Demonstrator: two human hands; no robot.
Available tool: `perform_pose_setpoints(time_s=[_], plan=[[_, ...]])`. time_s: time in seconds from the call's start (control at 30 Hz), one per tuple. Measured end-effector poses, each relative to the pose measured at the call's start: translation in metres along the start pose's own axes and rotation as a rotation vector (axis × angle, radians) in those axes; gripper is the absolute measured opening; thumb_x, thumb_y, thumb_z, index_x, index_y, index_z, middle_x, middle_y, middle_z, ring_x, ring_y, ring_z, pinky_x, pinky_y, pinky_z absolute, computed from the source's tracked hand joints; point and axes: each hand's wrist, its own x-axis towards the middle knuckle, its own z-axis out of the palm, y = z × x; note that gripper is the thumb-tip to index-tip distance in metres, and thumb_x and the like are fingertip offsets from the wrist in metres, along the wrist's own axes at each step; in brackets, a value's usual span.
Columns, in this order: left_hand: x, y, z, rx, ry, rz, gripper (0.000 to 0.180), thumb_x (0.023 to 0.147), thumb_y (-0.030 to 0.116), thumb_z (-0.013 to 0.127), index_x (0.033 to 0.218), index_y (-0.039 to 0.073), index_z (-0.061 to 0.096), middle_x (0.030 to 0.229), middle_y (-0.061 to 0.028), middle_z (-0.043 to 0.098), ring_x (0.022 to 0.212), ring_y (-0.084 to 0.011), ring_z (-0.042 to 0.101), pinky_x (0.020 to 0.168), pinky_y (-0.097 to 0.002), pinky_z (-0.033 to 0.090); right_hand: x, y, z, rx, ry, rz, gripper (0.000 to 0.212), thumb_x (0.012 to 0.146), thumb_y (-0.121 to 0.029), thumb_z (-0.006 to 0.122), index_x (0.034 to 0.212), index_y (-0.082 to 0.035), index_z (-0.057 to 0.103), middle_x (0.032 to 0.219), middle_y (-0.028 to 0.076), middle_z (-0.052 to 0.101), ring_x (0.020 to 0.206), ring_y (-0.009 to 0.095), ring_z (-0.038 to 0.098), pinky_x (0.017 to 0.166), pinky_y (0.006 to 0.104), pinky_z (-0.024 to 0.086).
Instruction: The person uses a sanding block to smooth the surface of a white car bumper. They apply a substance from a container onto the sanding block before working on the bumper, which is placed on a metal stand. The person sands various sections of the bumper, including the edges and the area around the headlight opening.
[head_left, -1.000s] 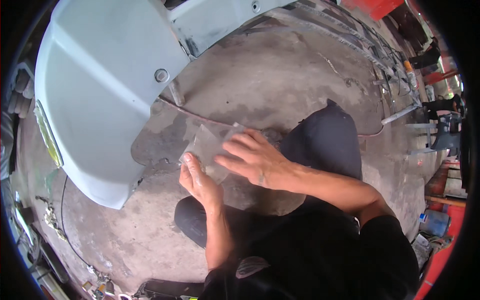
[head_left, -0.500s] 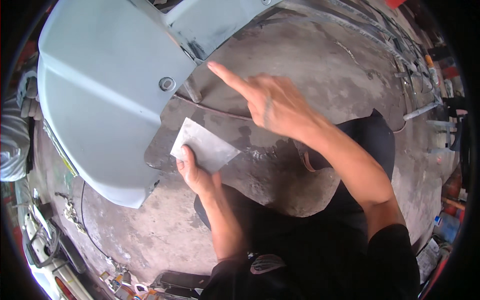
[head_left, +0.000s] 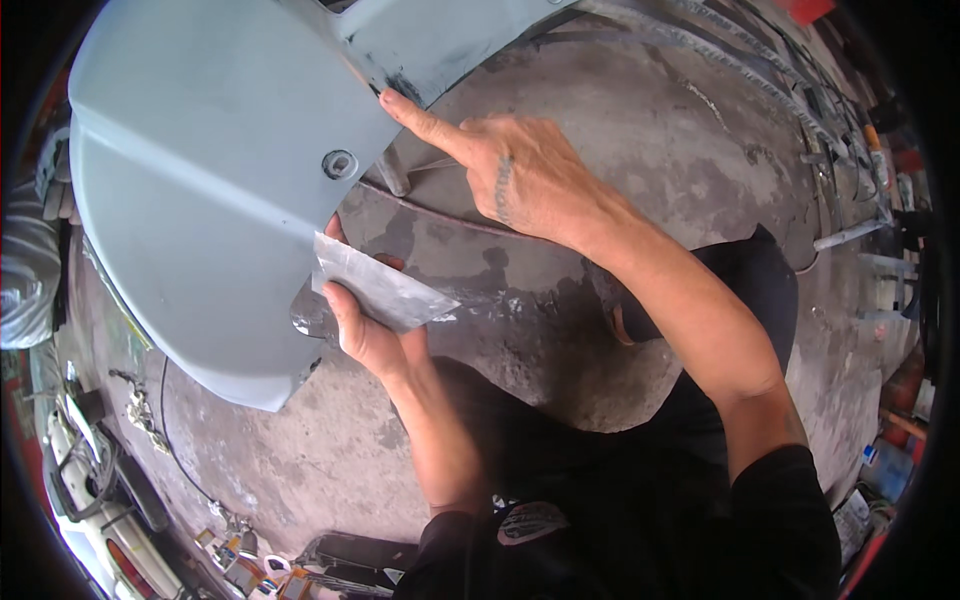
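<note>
My left hand (head_left: 365,335) grips a thin, flat, rectangular grey sheet (head_left: 385,288), its thumb on the upper face and fingertips showing past the far edge. I cannot make out what the sheet is made of. Beside it stands a large light-grey painted vehicle body panel (head_left: 200,140) with a round recessed hole (head_left: 339,164). With its index finger stretched out, my right hand (head_left: 520,175) reaches the panel's inner edge, where dark marks (head_left: 403,85) show; the fingertip appears to touch there. The other fingers of that hand are curled and partly hidden, and nothing shows in them.
A metal stand leg (head_left: 393,175) props the panel, and a thin hose (head_left: 450,221) crosses the stained concrete floor (head_left: 600,110). Metal frame bars (head_left: 720,70) lie at the far right. Cluttered tools and containers (head_left: 245,565) sit at lower left.
My right hand has moved left and slightly up, bringing its index fingertip onto the panel edge. My left hand has shifted left with the sheet, which is now tilted and closer to the panel.
</note>
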Motion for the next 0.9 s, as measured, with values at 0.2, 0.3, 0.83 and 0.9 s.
perform_pose_setpoints(time_s=[0.2, 0.3, 0.83, 0.9], plan=[[0.0, -0.001, 0.0, -0.02, 0.003, 0.008, 0.063, 0.111, 0.038, 0.049, 0.164, 0.01, 0.028, 0.162, -0.0117, 0.045, 0.117, -0.0193, 0.068, 0.094, -0.0332, 0.061, -0.013, 0.003, 0.008, 0.048, -0.04, 0.041, 0.08, 0.083, 0.002, 0.062, 0.157, -0.025, 0.048, 0.066, 0.012, 0.064, 0.058, 0.031, 0.065, 0.056, 0.0438, 0.051], [0.0, 0.002, 0.003, -0.007, -0.023, -0.014, 0.065, 0.111, 0.038, 0.05, 0.163, 0.006, 0.027, 0.163, -0.0116, 0.044, 0.113, -0.0214, 0.07, 0.094, -0.0343, 0.061, -0.018, 0.005, 0.008, 0.065, -0.012, 0.032, 0.073, 0.084, 0.001, 0.061, 0.153, -0.023, 0.054, 0.069, 0.014, 0.065, 0.063, 0.033, 0.066, 0.06, 0.0446, 0.052], [-0.044, -0.025, 0.002, -0.071, 0.46, -0.433, 0.04, 0.11, 0.028, 0.055, 0.134, -0.003, 0.058, 0.124, -0.016, 0.069, 0.113, -0.0269, 0.069, 0.098, -0.0424, 0.057, -0.1, -0.035, -0.022, 0.566, -0.045, -0.237, 0.047, 0.081, 0.008, 0.072, 0.126, -0.008, 0.075, 0.134, 0.014, 0.064, 0.123, 0.034, 0.063, 0.101, 0.0416, 0.056], [-0.051, -0.023, 0.011, -0.014, 0.46, -0.422, 0.038, 0.109, 0.026, 0.056, 0.133, -0.004, 0.059, 0.122, -0.015, 0.07, 0.111, -0.0267, 0.07, 0.097, -0.0415, 0.058, -0.115, -0.034, -0.013, 0.441, -0.14, -0.216, 0.055, 0.08, 0.009, 0.072, 0.131, -0.013, 0.072, 0.139, 0.013, 0.06, 0.129, 0.035, 0.058, 0.1, 0.0412, 0.057]])
